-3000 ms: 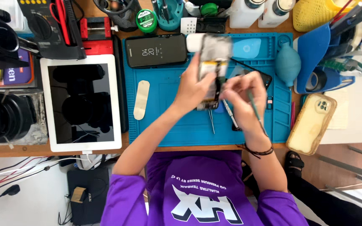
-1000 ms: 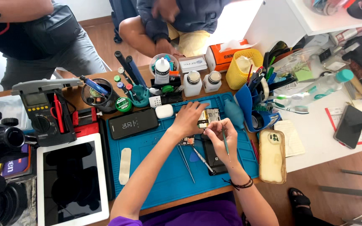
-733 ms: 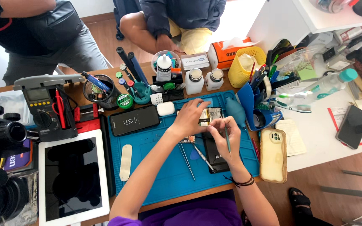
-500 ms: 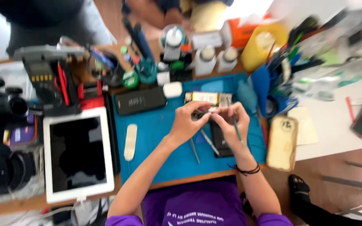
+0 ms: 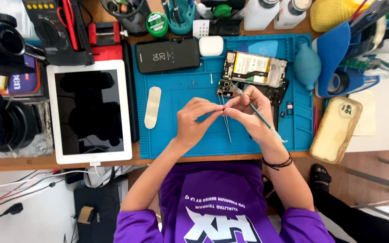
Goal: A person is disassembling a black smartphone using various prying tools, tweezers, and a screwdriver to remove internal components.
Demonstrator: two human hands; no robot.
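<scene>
The opened phone (image 5: 254, 68) lies with its back cover off near the far edge of the blue work mat (image 5: 181, 130), and its battery and circuit boards are visible; it is a little beyond both hands and does not touch them. The left hand (image 5: 193, 122) and the right hand (image 5: 247, 113) meet over the middle of the mat, fingertips pinched together and touching each other, as if around something very small which I cannot make out. The right hand also grips a thin teal-handled tool (image 5: 261, 118), which runs slanted across the hand with its tip pointing toward the lower board of the phone. A pair of metal tweezers (image 5: 225, 120) lies on the mat just under the place where the fingertips meet. To the left on the mat there is a pale flat opening tool (image 5: 152, 107), and further a black phone (image 5: 168, 55) with a lit screen and a small white case (image 5: 211, 46). A white tablet (image 5: 89, 110) with a dark screen rests on the table beside the mat. On the right side a blue rubber air blower (image 5: 307, 65) sits at the mat's edge, and a beige phone case (image 5: 336, 129) lies on the table close to the right wrist
</scene>
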